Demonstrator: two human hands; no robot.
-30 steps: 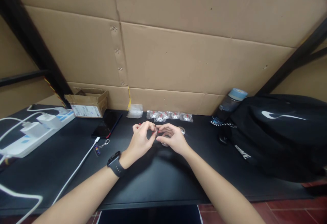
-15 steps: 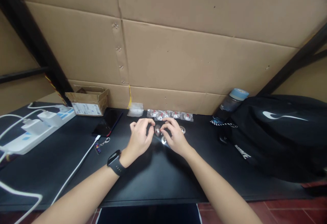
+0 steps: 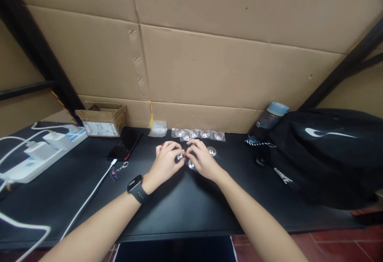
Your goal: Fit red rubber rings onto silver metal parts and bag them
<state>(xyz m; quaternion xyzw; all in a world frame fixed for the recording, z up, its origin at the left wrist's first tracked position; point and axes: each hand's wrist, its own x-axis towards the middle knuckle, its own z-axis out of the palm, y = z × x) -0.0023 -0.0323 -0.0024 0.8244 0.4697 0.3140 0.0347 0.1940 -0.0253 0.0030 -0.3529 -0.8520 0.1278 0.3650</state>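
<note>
Between my hands is a small shiny silver disc (image 3: 180, 156) with a red tip; its exact kind is hard to make out. My left hand (image 3: 168, 159), wearing a black watch (image 3: 137, 188), curls its thumb and fingers around the disc's edge. My right hand (image 3: 205, 160) pinches at the red tip, its fingertips meeting the left ones. Another silver disc (image 3: 192, 164) lies under the right fingers, partly hidden. One more round disc (image 3: 212, 151) rests just behind the right hand. A bit of red shows behind the left knuckles.
Several discs in clear packets (image 3: 205, 134) line the cardboard wall, beside a clear plastic wrapper (image 3: 158, 129). At left are an opened carton (image 3: 101, 120), a phone (image 3: 125, 145), a keychain (image 3: 114, 173) and a power strip (image 3: 44, 154). A bottle (image 3: 266, 122) and black backpack (image 3: 323, 158) stand at right.
My left hand has moved right and closed onto the disc, which was only in my right fingers before. The disc has shifted slightly left and down. The view has shifted a little.
</note>
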